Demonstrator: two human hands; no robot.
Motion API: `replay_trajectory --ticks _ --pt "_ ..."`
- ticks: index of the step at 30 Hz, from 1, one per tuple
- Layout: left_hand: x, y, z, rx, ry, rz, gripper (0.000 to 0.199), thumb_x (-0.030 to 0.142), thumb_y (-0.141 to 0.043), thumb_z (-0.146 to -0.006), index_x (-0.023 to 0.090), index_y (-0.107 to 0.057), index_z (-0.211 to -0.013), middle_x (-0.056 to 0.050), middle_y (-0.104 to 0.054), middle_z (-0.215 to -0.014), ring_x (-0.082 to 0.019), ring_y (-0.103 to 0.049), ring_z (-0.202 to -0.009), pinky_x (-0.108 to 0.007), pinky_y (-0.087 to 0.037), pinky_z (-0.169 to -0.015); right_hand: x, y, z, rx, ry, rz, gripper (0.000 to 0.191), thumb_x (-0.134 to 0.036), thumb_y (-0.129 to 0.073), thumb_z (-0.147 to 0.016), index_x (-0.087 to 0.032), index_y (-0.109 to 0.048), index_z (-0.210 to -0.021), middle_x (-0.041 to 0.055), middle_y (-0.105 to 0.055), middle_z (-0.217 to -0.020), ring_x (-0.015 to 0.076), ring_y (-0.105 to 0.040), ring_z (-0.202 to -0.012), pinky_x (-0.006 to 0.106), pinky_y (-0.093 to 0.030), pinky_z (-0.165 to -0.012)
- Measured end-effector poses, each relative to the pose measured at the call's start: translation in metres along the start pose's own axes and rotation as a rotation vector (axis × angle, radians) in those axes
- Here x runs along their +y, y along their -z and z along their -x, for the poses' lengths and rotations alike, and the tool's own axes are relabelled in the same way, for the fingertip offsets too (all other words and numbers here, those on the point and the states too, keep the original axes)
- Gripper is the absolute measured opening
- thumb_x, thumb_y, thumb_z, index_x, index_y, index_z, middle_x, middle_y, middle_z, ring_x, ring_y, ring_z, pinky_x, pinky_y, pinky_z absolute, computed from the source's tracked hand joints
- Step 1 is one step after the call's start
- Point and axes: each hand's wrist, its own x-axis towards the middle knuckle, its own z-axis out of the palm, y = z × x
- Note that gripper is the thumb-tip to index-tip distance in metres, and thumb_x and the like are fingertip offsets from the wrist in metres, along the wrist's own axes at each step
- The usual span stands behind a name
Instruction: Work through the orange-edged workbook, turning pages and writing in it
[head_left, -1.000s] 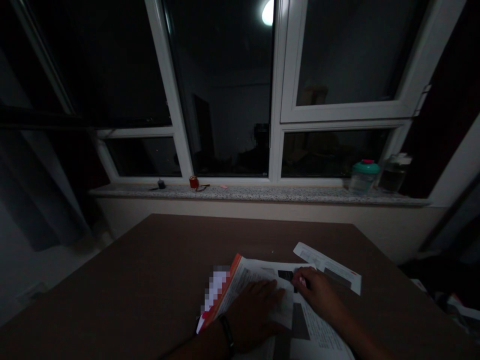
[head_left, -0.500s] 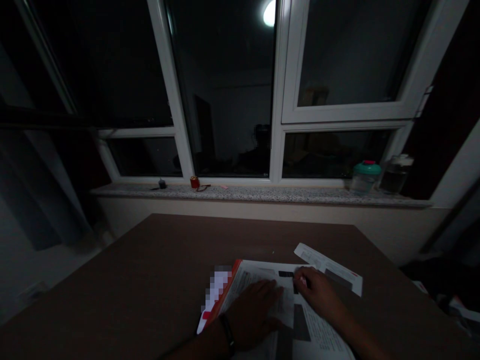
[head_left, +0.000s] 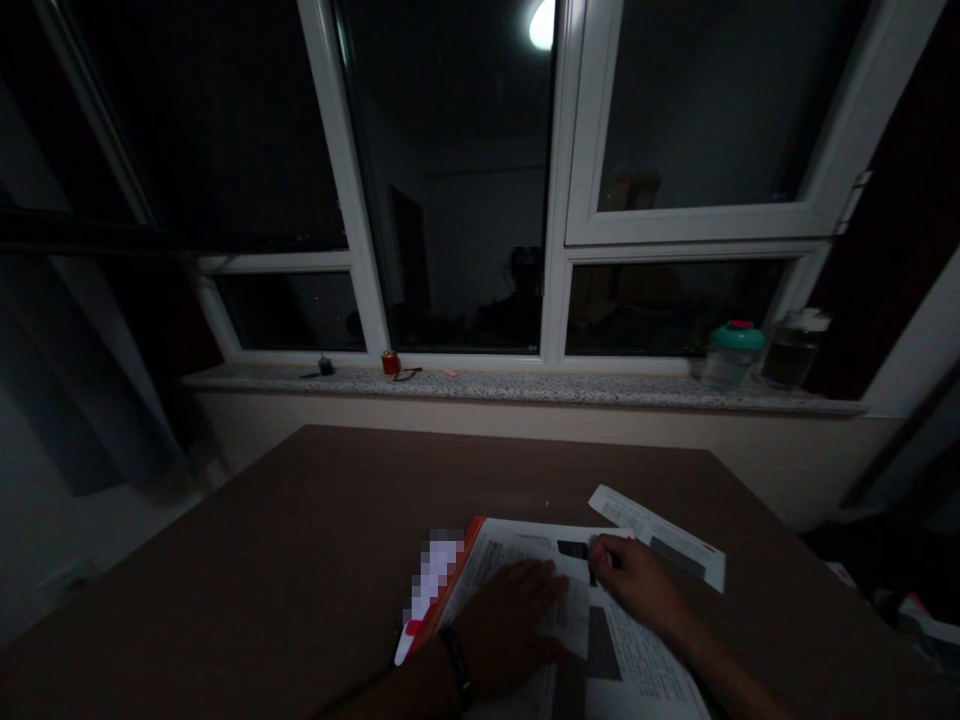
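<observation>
An open printed book point(head_left: 645, 660) with an orange-red left edge lies at the front of the brown table. On its left part rests a smaller sheet of printed paper point(head_left: 576, 610). My left hand point(head_left: 510, 620), a dark band on its wrist, lies flat over this sheet with the fingers stretched out. To its right, my right hand point(head_left: 626, 570) is closed on the page beside the sheet's right edge, near a dark printed block. What its fingers pinch is hidden; a small pinkish spot shows there. A cut-off printed paper strip point(head_left: 667, 535) lies beyond the right hand.
Under the book's left edge a pale item point(head_left: 435, 580), partly pixelated, sticks out. Along the granite windowsill point(head_left: 525, 385) stand a small dark bottle point(head_left: 325, 366), a red spool-like item point(head_left: 390, 363), a teal-lidded cup point(head_left: 733, 355) and a clear jar point(head_left: 795, 350).
My right hand has shifted very slightly on the page and the pinkish spot in its fingers shows less. My left hand stays in place.
</observation>
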Motion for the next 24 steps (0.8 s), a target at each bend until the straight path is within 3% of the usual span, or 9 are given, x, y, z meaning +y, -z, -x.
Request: replay_trajectory --ticks 7,15,20,24 --pt "-0.001 -0.002 0.0 -0.008 0.015 -0.013 0.068 0.053 -0.059 -0.093 0.023 -0.033 -0.147 -0.011 -0.035 -0.151 -0.032 -0.032 -0.136 -0.047 -0.029 -0.111 0.003 -0.004 -0.003 0.01 -0.015 0.046 0.016 -0.026 -0.045 -0.071 -0.02 -0.057 -0.063 -0.0017 -0.06 -0.059 0.0167 -0.058 -0.061 0.024 -0.037 -0.06" --pt "-0.002 -0.005 0.002 0.02 0.004 -0.013 0.063 0.056 -0.054 -0.094 0.026 -0.035 -0.146 -0.009 -0.034 -0.152 -0.031 -0.031 -0.137 -0.047 -0.027 -0.111 -0.001 -0.007 -0.001 0.041 -0.001 0.091 0.012 -0.023 -0.046 -0.07 -0.021 -0.049 -0.059 -0.0029 -0.056 -0.057 0.0157 -0.055 -0.06 0.024 -0.036 -0.063" --pt "-0.001 -0.006 0.001 0.005 0.011 -0.016 0.064 0.057 -0.053 -0.094 0.025 -0.034 -0.146 -0.009 -0.032 -0.152 -0.033 -0.029 -0.137 -0.049 -0.027 -0.111 -0.002 -0.012 0.001 0.14 -0.079 0.217 0.012 -0.022 -0.049 -0.071 -0.022 -0.047 -0.059 -0.0011 -0.059 -0.058 0.0166 -0.056 -0.059 0.024 -0.032 -0.058" --pt "0.0 -0.004 -0.001 -0.02 0.027 -0.014 0.065 0.053 -0.06 -0.091 0.025 -0.036 -0.145 -0.01 -0.032 -0.152 -0.034 -0.029 -0.137 -0.052 -0.028 -0.109 0.004 -0.003 0.004 0.16 -0.133 0.179 0.015 -0.027 -0.047 -0.076 -0.022 -0.051 -0.062 -0.0005 -0.061 -0.057 0.0173 -0.058 -0.056 0.025 -0.032 -0.055"
